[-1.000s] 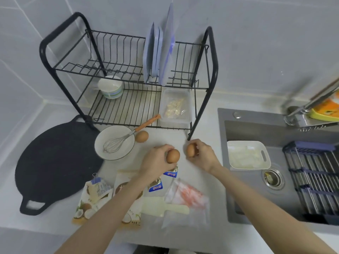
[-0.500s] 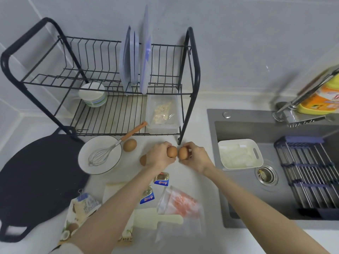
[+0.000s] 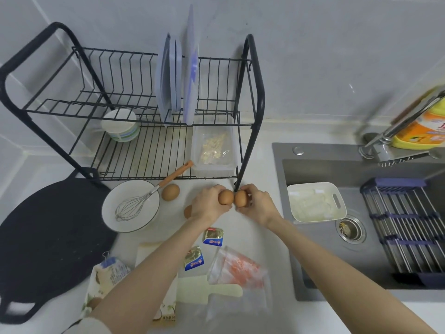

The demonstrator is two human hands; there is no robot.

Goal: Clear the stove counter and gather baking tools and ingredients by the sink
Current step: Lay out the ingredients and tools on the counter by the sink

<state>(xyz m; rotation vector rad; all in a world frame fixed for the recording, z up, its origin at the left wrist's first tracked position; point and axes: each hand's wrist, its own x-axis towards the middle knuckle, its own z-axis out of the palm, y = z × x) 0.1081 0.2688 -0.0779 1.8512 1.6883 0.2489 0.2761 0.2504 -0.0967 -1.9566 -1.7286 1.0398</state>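
My left hand grips a brown egg and my right hand grips a second brown egg; the two eggs touch, low over the counter by the rack's front right leg. A third egg lies beside the white bowl that holds a whisk with an orange handle. Another egg is half hidden behind my left wrist. Two butter packets, a cream spatula, a plastic bag with orange bits and coconut flour packets lie near my forearms.
A black dish rack holds upright boards, a small bowl and a lidded container. A black griddle pan lies at left. The sink at right holds a white tray and a roll-up rack; the faucet stands behind.
Both hands have come together so the two held eggs now touch. An egg now lies on the counter behind my left wrist. The camera view has shifted to the right.
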